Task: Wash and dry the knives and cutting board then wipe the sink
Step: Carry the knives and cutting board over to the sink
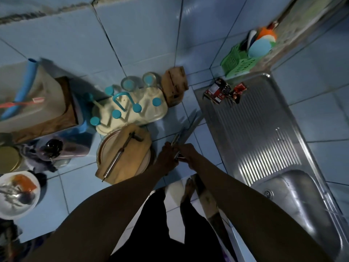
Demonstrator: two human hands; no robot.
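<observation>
My left hand (167, 157) and my right hand (189, 155) meet over the blue tiled counter, both gripping the handles of a bunch of knives (186, 129) whose blades point up toward the wall. To the left lies a wooden cutting board (136, 156) on a round plate, with a steel peeler (120, 153) lying across it. The steel sink (294, 201) with its ribbed drainboard (251, 137) is to the right, its basin holding nothing.
A wooden knife block (174, 87) stands by the wall. A cream glass rack (132, 106) with blue pegs holds two glasses. Red sachets (222, 92) lie on the drainboard's far end. A green basket (239, 62) with plates, a white plate (17, 193) and jars crowd the counter.
</observation>
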